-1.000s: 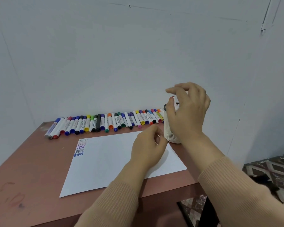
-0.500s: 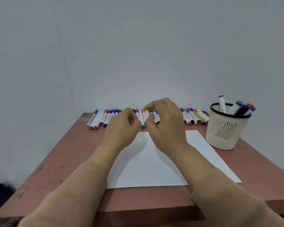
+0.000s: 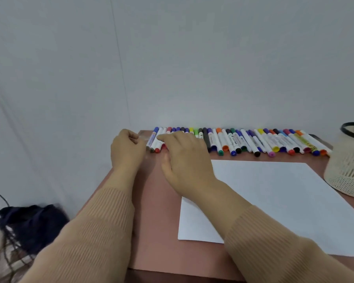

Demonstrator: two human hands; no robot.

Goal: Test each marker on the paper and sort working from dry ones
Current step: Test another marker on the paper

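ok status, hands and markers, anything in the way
Left hand curled at left end of marker row, hold unclear. Right hand open, fingers over its leftmost few. Right forearm crosses the paper; nothing else in the way.

- The surface (image 3: 157, 231) is a reddish-brown top. Its far edge meets a pale wall, and its left and near edges are in view.
- A row of markers (image 3: 243, 141) lies along the far edge, side by side and mostly touching, with caps in many colours.
- A white sheet of paper (image 3: 284, 201) lies flat in front of the row, toward the right — a strip of bare top between them.
- A cream perforated basket (image 3: 347, 176) stands at the paper's right edge — whether it touches the sheet cannot be told.
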